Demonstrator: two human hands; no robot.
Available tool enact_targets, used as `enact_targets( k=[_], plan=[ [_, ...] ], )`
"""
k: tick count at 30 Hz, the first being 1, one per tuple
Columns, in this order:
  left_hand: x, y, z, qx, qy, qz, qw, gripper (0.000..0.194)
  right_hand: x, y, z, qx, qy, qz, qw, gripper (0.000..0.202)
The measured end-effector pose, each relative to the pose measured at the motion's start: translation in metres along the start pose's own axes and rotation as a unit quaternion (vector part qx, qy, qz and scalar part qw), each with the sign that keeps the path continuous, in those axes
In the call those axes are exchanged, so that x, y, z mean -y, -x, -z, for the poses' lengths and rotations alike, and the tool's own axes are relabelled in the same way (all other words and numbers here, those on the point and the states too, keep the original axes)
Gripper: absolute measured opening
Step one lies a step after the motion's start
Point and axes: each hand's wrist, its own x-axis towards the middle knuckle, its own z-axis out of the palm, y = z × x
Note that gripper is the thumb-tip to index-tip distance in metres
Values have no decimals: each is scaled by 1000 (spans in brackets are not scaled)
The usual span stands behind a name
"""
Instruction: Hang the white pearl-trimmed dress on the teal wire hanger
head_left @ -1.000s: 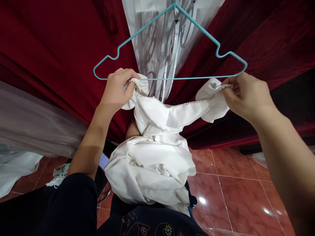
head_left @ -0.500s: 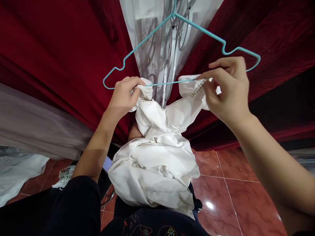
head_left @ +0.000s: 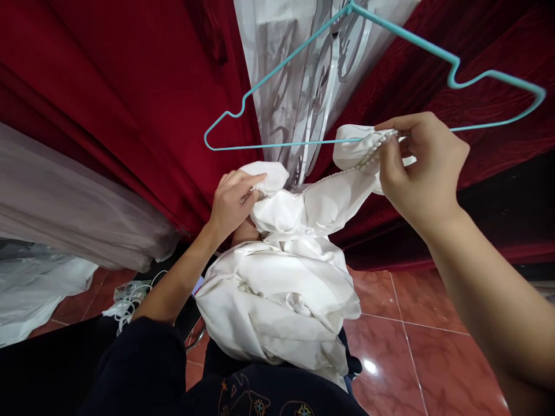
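Observation:
A white dress (head_left: 277, 277) with a pearl-beaded neckline lies bunched over my lap. My left hand (head_left: 236, 199) pinches the beaded edge at its left puffed sleeve, below the hanger's bottom bar and apart from it. Higher up, my right hand (head_left: 418, 167) grips the beaded edge of the right sleeve between thumb and fingers. A light-blue hanger (head_left: 277, 144) spans above the dress; its bottom bar passes by the right sleeve and behind my right hand. The hanger's hook is out of view at the top.
Red curtains (head_left: 130, 86) hang on both sides of a white drape and a white ornamental frame (head_left: 323, 98). Greyish sheer fabric (head_left: 65, 196) and white cloth are at the left. White cables (head_left: 128, 309) lie beside my left arm, above the red tiled floor (head_left: 433, 346).
My left hand has moved down, away from the hanger's bar, with the left sleeve. The hanger has shifted right and looks larger, and my right hand has moved slightly right.

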Motion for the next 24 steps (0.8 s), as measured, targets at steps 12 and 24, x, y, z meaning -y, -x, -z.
enact_targets(
  k=[12, 24],
  plan=[
    [98, -83, 67, -63, 10, 166, 984, 69, -1, -7, 10, 24, -37, 44, 998, 25],
    [-5, -151, 40, -38, 104, 48, 993, 42, 3, -2, 7, 21, -60, 0, 998, 25]
  ],
)
